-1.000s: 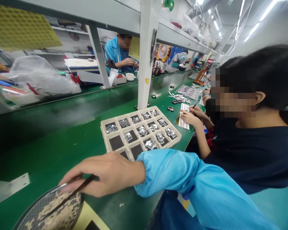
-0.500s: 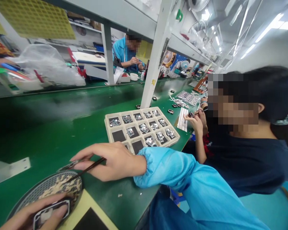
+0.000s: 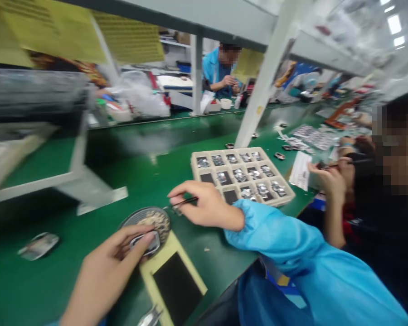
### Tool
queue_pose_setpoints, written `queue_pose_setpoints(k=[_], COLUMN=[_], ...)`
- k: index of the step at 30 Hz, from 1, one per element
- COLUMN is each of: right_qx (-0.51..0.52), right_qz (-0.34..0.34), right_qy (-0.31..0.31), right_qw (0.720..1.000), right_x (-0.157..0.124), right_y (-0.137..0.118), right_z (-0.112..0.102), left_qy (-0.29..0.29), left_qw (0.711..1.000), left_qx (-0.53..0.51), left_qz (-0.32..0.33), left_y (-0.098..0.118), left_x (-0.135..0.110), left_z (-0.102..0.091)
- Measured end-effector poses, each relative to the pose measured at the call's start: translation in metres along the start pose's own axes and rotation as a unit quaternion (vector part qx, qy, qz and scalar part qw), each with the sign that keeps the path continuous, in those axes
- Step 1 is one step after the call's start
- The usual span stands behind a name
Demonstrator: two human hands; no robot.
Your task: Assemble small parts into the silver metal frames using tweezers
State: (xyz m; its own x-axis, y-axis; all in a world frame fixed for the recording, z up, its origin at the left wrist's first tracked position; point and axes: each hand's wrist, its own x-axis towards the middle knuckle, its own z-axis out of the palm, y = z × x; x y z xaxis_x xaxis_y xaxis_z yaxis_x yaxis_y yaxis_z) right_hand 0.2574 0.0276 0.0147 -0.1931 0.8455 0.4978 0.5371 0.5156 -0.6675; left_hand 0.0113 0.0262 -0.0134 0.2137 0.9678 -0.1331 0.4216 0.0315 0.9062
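My left hand (image 3: 110, 258) is closed around a small dark case with a pale metal rim (image 3: 149, 243), shaped like a watch housing, gripped between thumb and fingers at the edge of a round dish (image 3: 129, 217). Pale small pieces (image 3: 156, 219) fill part of that dish. My right hand (image 3: 206, 206), in a blue sleeve, pinches a thin dark tool that looks like tweezers (image 3: 189, 200). Something silvery shows below its fingertips, too blurred to name. Behind this hand sits a cream compartment tray (image 3: 199, 172) with metallic parts in most of its cells.
A yellow board with a black pad (image 3: 178, 287) lies below the dish. A loose case (image 3: 39, 246) rests at left, and a metallic part (image 3: 150, 316) near the bottom edge. A white post (image 3: 258, 99) rises behind the tray. A co-worker (image 3: 394, 181) sits close at right.
The view has swung left, bringing the loose case and a shelf frame into sight. My right hand has lifted away from the dish with the tool. My left hand still grips the case.
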Motion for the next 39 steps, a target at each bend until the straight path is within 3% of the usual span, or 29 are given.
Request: queue_pose_setpoints(k=[2,5,10,13,19,22,25,30,35,39], right_qx=[-0.025,-0.130,-0.302,-0.329,-0.321,-0.224,-0.043,0.143,0.160,0.167], right_qz=[0.005,0.003,-0.007,-0.004,-0.015,-0.001,0.021,0.076,0.164,0.198], right_qy=[-0.024,-0.125,-0.294,-0.325,-0.301,-0.216,-0.128,-0.077,-0.090,-0.056], right_qw=[0.999,0.984,0.907,0.887,0.898,0.950,0.991,0.984,0.969,0.964], right_x=[0.001,0.006,0.027,0.039,0.038,0.030,0.023,0.014,0.002,-0.006], right_y=[0.002,0.003,0.003,0.005,0.004,-0.003,-0.011,-0.020,-0.023,-0.026], right_z=[-0.002,-0.004,0.004,0.012,0.011,0.005,0.005,0.014,0.021,0.029], left_qy=[0.014,0.029,0.048,0.032,0.018,0.027,0.026,0.024,0.020,0.029], left_qw=[1.000,0.999,0.990,0.970,0.940,0.936,0.939,0.957,0.959,0.957], left_qx=[-0.007,-0.039,-0.134,-0.240,-0.340,-0.351,-0.343,-0.285,-0.271,-0.263], left_qz=[0.001,0.006,-0.009,-0.035,-0.006,0.006,0.021,0.050,0.086,0.121], left_y=[0.013,0.020,0.015,0.012,0.011,0.008,0.003,0.003,0.011,0.014], left_x=[-0.002,0.001,0.006,0.007,0.007,0.006,0.005,0.000,-0.008,-0.013], left_z=[0.002,-0.003,-0.015,-0.018,-0.017,-0.014,-0.012,-0.009,-0.005,0.002])
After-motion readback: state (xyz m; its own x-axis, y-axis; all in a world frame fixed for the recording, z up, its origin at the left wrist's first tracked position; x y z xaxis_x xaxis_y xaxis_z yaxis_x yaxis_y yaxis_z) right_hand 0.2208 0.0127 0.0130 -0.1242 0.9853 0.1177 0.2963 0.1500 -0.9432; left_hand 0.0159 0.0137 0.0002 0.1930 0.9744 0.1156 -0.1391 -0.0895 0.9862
